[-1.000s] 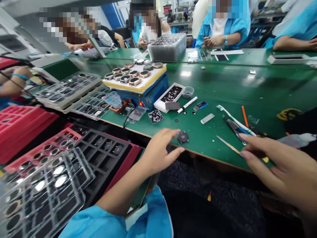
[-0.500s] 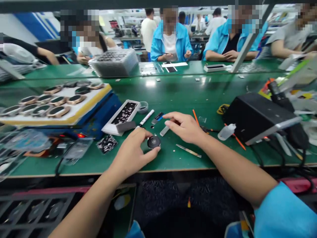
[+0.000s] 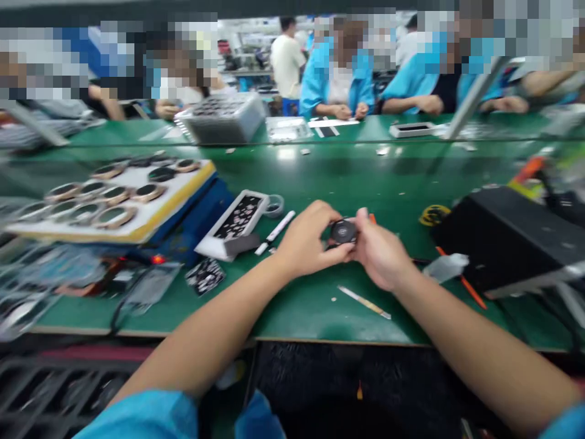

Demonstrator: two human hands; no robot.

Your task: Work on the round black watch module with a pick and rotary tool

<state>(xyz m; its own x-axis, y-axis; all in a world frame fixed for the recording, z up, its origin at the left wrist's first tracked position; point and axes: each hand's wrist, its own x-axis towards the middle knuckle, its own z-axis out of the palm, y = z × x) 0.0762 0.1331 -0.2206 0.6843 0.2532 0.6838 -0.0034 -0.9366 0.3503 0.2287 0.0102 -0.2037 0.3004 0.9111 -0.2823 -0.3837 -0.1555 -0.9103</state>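
Note:
A small round black part (image 3: 343,231) is held up between both hands, over the green table. My left hand (image 3: 311,239) grips it from the left, with the thumb along its lower edge and the fingers over its upper left side. On its right side, my right hand (image 3: 379,249) closes on the same part, thumb up, its other fingers partly hidden behind it. Below the hands a thin craft blade (image 3: 364,302) lies on the table. A white marker (image 3: 275,233) lies just left of my left hand.
At left, a blue box with a white foam top (image 3: 176,186) bears several round watch-like cases. A white tray of small pieces (image 3: 262,201) lies nearer the middle. A black box (image 3: 493,238) and a clear bottle (image 3: 446,267) stand at right. People sit across the table.
The view has shifted. Both hands have come together: my left hand has carried the round part rightward and up, and my right hand has turned and taken hold of its right side.

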